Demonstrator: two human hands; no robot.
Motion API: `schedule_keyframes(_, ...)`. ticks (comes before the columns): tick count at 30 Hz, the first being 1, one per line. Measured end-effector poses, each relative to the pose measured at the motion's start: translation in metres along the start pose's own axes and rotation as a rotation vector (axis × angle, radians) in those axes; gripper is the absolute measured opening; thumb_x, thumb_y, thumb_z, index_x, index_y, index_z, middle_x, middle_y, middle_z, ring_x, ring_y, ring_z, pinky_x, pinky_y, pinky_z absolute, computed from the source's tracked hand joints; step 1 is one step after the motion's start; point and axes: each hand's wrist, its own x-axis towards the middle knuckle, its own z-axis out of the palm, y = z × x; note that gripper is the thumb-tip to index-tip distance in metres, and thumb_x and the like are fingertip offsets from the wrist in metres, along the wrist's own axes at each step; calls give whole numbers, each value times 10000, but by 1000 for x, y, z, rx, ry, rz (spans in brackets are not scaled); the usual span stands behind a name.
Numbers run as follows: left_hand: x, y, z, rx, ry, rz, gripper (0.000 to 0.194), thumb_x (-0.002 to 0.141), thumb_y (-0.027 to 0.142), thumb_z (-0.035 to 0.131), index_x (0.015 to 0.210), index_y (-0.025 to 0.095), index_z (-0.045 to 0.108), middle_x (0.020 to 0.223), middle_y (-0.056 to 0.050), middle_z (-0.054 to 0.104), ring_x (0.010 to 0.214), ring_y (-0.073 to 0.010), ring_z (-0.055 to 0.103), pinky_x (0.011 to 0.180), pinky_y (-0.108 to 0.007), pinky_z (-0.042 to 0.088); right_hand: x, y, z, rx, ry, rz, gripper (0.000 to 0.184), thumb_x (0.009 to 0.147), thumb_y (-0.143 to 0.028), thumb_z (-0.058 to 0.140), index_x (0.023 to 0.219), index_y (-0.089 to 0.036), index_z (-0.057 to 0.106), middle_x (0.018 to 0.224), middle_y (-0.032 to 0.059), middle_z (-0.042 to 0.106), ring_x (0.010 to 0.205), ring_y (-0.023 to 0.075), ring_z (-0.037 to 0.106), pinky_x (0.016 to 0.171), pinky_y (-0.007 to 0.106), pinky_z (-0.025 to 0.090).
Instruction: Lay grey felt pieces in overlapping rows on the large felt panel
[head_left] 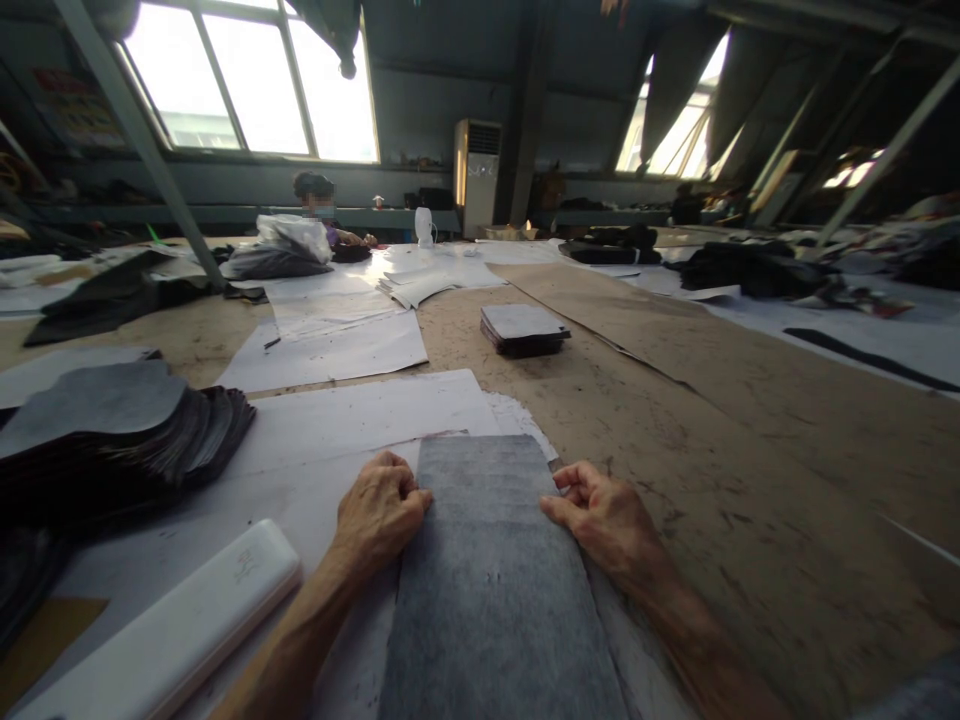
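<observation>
A long blue-grey fabric panel (495, 570) lies flat in front of me, its near end running out of the picture. My left hand (382, 505) is closed at the panel's left edge, thumb and curled fingers pinching it near the far end. Across from it, my right hand (600, 515) pinches the right edge between thumb and fingers. Whether the panel is one layer or more I cannot tell. Under it are white paper sheets (360, 415) on the brown tabletop (750, 480).
To the left are a tall stack of grey cut pieces (112, 410) and a long white case (180, 620). A smaller stack (523, 328) sits ahead. Farther off, a person (319, 200) is behind a plastic-wrapped bundle (289, 245). Dark cloth (742, 268) lies at right.
</observation>
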Motion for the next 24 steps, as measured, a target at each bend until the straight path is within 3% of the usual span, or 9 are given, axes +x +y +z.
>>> schedule_keyframes(4, -2, 1, 4, 45, 113, -18, 79, 647, 263, 532, 680, 195, 508, 871, -23, 523, 853, -197, 507, 686, -292, 377, 0, 3, 1, -128, 116, -126, 279, 609, -343, 607, 849, -204, 570, 750, 15, 629, 677, 162, 579, 607, 265, 430)
schedule_keyframes(7, -3, 0, 6, 33, 157, 98, 307, 651, 214, 526, 957, 230, 503, 991, -13, 523, 908, -190, 504, 691, -281, 396, 3, 7, 2, -141, 139, -342, 406, 624, -288, 576, 1018, -188, 558, 1019, 63, 601, 907, 207, 553, 801, 329, 433)
schedule_keyframes(10, -3, 0, 7, 8, 127, 191, 396, 657, 164, 503, 1044, 248, 488, 1039, -2, 532, 922, -171, 510, 727, -266, 409, 6, 10, 2, -144, 89, -451, 458, 659, -267, 529, 1106, -171, 531, 1078, 80, 584, 996, 224, 518, 870, 360, 412)
schedule_keyframes(18, -1, -2, 6, 10, 102, 188, 375, 655, 167, 511, 1020, 252, 526, 1003, 7, 561, 919, -167, 525, 732, -259, 409, 12, 10, 2, -90, 38, -501, 411, 650, -238, 524, 1055, -174, 553, 996, 73, 600, 960, 217, 527, 858, 369, 420)
schedule_keyframes(24, 0, -2, 7, -28, 116, 138, 383, 632, 165, 521, 1004, 255, 543, 968, 17, 576, 810, -144, 533, 699, -256, 403, 16, 10, 2, -56, -26, -348, 422, 619, -229, 559, 1031, -141, 557, 964, 81, 572, 926, 203, 545, 841, 331, 439)
